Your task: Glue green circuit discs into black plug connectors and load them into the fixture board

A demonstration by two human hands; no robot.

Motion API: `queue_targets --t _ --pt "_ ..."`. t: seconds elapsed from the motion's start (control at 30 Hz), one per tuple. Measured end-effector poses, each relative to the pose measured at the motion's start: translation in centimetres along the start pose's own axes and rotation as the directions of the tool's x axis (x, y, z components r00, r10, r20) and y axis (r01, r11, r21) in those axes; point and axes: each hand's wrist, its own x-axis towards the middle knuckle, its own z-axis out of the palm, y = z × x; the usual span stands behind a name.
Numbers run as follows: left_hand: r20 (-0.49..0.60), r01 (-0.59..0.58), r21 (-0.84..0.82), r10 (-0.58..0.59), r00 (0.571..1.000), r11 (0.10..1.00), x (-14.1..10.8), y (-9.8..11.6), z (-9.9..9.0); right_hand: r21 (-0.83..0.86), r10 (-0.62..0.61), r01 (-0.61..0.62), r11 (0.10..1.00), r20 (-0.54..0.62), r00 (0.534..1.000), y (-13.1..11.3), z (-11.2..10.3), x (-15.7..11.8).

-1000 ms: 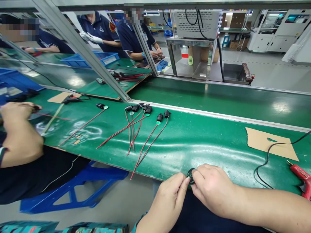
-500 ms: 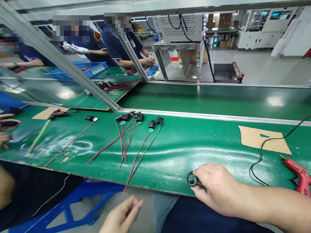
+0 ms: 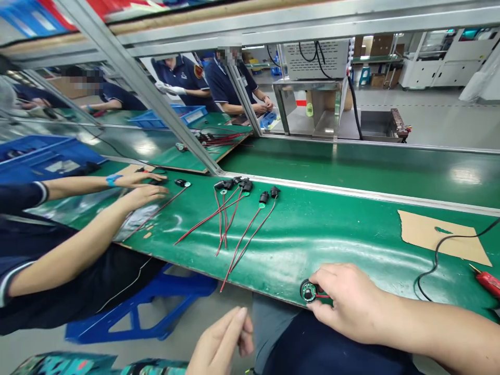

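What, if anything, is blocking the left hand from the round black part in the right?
Nothing visible. The left hand is apart from the round black part, with no object in the gap. The right hand grips only the part's right side.

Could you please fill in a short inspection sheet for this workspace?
Surface: green table, shiny, with glare.
Parts: round part showing a circuit board; wired parts lie farther off, most bunched together.
Clutter: cardboard with a hole, tan scraps.
Hands: right hand holds the round part; left hand is apart from it, loosely curled, nothing seen in it.
Cables: black cord crosses the cardboard; red wires trail from the wired parts, one end apparently past the near edge.
Surroundings: glue gun at right; co-worker's hands, blue bin at left; more people beyond.
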Motion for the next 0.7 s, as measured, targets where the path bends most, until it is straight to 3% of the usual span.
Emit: queue_targets --t 0.13,0.2,0.27,0.37,0.57,0.7 --pt "0.049 -0.057 -0.292 0.075 0.996 0.955 1.6 3.1 2.7 -0.039 -0.020 0.020 0.999 -0.004 1.000 -0.5 0.3 0.3" --pt "0.145 -0.041 -0.409 0.109 0.983 0.912 2.1 4.5 3.3 -0.041 -0.033 0.033 0.999 0.001 0.999 -0.6 0.3 0.4" --pt "0.251 0.000 -0.453 0.128 0.960 0.891 2.4 5.5 3.5 -0.036 -0.038 0.038 0.999 0.006 0.999 -0.7 0.2 0.5" --pt "0.323 0.053 -0.452 0.108 0.940 0.891 2.9 6.4 4.0 -0.029 -0.032 0.032 0.999 0.005 0.999 -0.9 0.4 0.7" --pt "0.340 0.140 -0.489 0.040 0.940 0.861 2.8 6.9 5.8 0.030 -0.046 0.046 0.999 0.006 0.999 -0.9 2.1 0.6" --pt "0.341 0.241 -0.537 -0.053 0.939 0.808 2.9 5.1 7.4 0.088 -0.086 0.087 0.992 -0.021 0.996 0.7 4.4 0.3"
